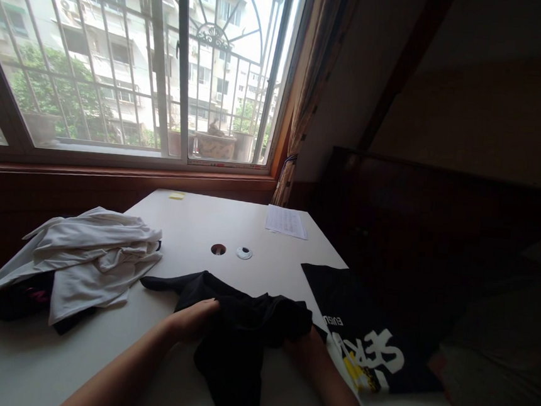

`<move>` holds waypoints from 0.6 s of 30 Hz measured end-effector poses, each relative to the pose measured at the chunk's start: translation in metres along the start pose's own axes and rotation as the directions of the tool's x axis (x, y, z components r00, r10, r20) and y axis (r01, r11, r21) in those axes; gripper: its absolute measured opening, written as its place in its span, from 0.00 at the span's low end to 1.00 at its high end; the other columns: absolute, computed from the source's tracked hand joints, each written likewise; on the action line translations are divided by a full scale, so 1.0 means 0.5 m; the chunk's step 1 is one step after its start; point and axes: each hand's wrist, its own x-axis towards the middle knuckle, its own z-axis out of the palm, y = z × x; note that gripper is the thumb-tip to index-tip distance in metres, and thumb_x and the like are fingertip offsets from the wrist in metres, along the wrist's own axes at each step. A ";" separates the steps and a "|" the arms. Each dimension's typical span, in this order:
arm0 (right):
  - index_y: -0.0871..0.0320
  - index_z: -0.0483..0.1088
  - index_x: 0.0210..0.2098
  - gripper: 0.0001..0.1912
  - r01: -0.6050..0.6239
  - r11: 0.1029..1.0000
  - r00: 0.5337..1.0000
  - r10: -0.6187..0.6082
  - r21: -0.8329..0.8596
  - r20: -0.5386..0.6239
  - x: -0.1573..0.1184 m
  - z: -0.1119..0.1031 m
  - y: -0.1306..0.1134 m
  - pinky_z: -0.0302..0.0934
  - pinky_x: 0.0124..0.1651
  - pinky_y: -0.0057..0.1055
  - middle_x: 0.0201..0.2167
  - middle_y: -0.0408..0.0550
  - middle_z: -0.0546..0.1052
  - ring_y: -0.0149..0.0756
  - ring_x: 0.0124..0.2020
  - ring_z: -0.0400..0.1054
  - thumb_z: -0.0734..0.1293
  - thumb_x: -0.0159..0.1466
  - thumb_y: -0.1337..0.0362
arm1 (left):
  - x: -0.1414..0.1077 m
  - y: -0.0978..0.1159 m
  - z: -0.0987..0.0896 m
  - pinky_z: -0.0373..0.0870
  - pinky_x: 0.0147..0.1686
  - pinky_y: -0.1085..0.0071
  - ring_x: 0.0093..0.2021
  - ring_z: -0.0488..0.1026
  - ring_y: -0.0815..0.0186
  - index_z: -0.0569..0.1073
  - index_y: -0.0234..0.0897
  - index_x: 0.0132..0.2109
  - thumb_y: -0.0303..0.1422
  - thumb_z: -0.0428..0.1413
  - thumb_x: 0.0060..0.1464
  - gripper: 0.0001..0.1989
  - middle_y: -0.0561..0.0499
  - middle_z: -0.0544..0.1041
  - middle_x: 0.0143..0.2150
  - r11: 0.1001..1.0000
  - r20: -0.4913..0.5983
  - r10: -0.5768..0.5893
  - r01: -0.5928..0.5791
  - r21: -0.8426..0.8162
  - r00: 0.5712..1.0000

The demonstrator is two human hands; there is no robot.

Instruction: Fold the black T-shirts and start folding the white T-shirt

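Observation:
A black garment (245, 321) lies bunched up in front of me on the white table (192, 228), with one sleeve-like end stretched to the left and another part hanging toward me. My left hand (201, 318) grips its left side, thumb on top and the other fingers hidden by the cloth. At the right side my right hand (298, 343) holds the gathered fabric, which covers most of the fingers. Just beyond that hand, a black shirt (364, 325) with white and yellow print is spread flat along the table's right edge.
A heap of white clothing (91, 250) lies on the left, over some dark cloth (15, 301). Toward the back are a sheet of paper (286, 222), a yellow note (177, 195), a cable hole (218, 249) and a round grommet cover (244, 252). A person (498, 355) is at the right.

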 end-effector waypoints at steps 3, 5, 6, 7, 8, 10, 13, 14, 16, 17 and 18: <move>0.57 0.78 0.42 0.16 -0.078 0.995 0.997 0.077 0.064 0.015 -0.003 -0.006 -0.012 0.71 0.44 0.44 0.39 0.56 0.82 0.53 0.42 0.77 0.68 0.54 0.61 | 0.000 -0.002 0.004 0.69 0.52 0.57 0.48 0.75 0.52 0.81 0.40 0.47 0.28 0.57 0.51 0.16 0.46 0.81 0.49 0.995 0.073 0.069 -0.073 0.060 0.995; 0.56 0.78 0.33 0.10 -0.094 0.987 0.995 0.095 0.132 -0.003 -0.006 -0.008 -0.025 0.69 0.36 0.41 0.30 0.52 0.81 0.51 0.35 0.77 0.68 0.52 0.61 | -0.001 -0.002 0.008 0.70 0.52 0.58 0.50 0.75 0.52 0.80 0.39 0.49 0.30 0.55 0.54 0.16 0.46 0.80 0.51 0.995 0.067 0.068 -0.073 0.071 0.995; 0.55 0.77 0.28 0.07 -0.101 0.981 0.994 0.107 0.166 -0.024 -0.009 -0.009 -0.032 0.68 0.32 0.39 0.26 0.49 0.80 0.50 0.31 0.76 0.68 0.52 0.61 | -0.002 -0.002 0.009 0.70 0.52 0.59 0.50 0.75 0.52 0.80 0.39 0.49 0.30 0.54 0.55 0.16 0.46 0.80 0.51 0.996 0.053 0.052 -0.055 0.065 0.997; 0.55 0.75 0.24 0.06 -0.107 0.974 0.991 0.120 0.201 -0.053 -0.011 -0.010 -0.038 0.66 0.30 0.39 0.22 0.48 0.78 0.49 0.28 0.75 0.68 0.51 0.60 | -0.002 0.000 0.009 0.71 0.51 0.60 0.49 0.75 0.52 0.80 0.40 0.49 0.31 0.54 0.55 0.16 0.46 0.80 0.51 0.998 0.035 0.033 -0.036 0.060 0.999; 0.55 0.73 0.21 0.07 -0.114 0.965 0.987 0.138 0.236 -0.085 -0.013 -0.011 -0.043 0.66 0.28 0.39 0.19 0.47 0.76 0.49 0.26 0.74 0.68 0.51 0.59 | -0.002 0.002 0.009 0.71 0.50 0.61 0.49 0.75 0.52 0.80 0.40 0.48 0.32 0.55 0.54 0.15 0.46 0.80 0.50 0.998 0.010 0.017 -0.018 0.059 1.000; 0.55 0.73 0.20 0.09 -0.140 0.942 0.970 0.193 0.305 -0.149 -0.017 -0.019 -0.050 0.67 0.30 0.40 0.19 0.46 0.76 0.50 0.27 0.74 0.69 0.50 0.56 | 0.001 0.006 0.007 0.70 0.50 0.63 0.48 0.74 0.51 0.82 0.40 0.43 0.34 0.59 0.51 0.12 0.46 0.80 0.47 0.999 -0.062 -0.032 0.034 0.030 0.998; 0.57 0.78 0.33 0.17 -0.199 0.883 0.912 0.326 0.425 -0.249 -0.022 -0.038 -0.054 0.71 0.41 0.44 0.30 0.50 0.82 0.53 0.38 0.77 0.70 0.51 0.51 | 0.013 0.010 0.002 0.71 0.45 0.65 0.45 0.75 0.54 0.81 0.40 0.41 0.41 0.58 0.56 0.12 0.48 0.80 0.42 0.982 -0.166 -0.164 0.145 -0.122 0.972; 0.58 0.78 0.38 0.20 -0.211 0.856 0.884 0.373 0.472 -0.280 -0.023 -0.045 -0.054 0.71 0.44 0.45 0.35 0.51 0.82 0.53 0.41 0.76 0.71 0.52 0.50 | 0.018 0.011 -0.001 0.72 0.43 0.66 0.43 0.76 0.56 0.80 0.40 0.43 0.42 0.56 0.58 0.14 0.48 0.80 0.41 0.965 -0.179 -0.209 0.173 -0.200 0.961; 0.58 0.77 0.44 0.24 -0.207 0.804 0.842 0.437 0.557 -0.318 -0.025 -0.057 -0.056 0.70 0.49 0.46 0.41 0.52 0.82 0.53 0.47 0.75 0.71 0.53 0.49 | 0.028 0.010 -0.009 0.71 0.40 0.67 0.39 0.76 0.60 0.78 0.39 0.45 0.44 0.58 0.58 0.15 0.50 0.79 0.38 0.926 -0.184 -0.262 0.193 -0.325 0.947; 0.58 0.77 0.44 0.24 -0.195 0.790 0.835 0.445 0.582 -0.324 -0.026 -0.061 -0.058 0.70 0.49 0.46 0.41 0.52 0.82 0.53 0.48 0.75 0.70 0.55 0.48 | 0.033 0.010 -0.015 0.70 0.38 0.69 0.37 0.75 0.62 0.78 0.38 0.44 0.44 0.61 0.56 0.15 0.51 0.79 0.36 0.907 -0.195 -0.280 0.192 -0.375 0.940; 0.58 0.78 0.43 0.22 -0.176 0.788 0.837 0.435 0.589 -0.332 -0.027 -0.064 -0.059 0.71 0.50 0.47 0.41 0.52 0.82 0.53 0.49 0.74 0.70 0.56 0.49 | 0.036 0.010 -0.020 0.69 0.36 0.70 0.34 0.75 0.64 0.77 0.37 0.42 0.44 0.63 0.53 0.16 0.52 0.78 0.34 0.895 -0.214 -0.291 0.186 -0.405 0.932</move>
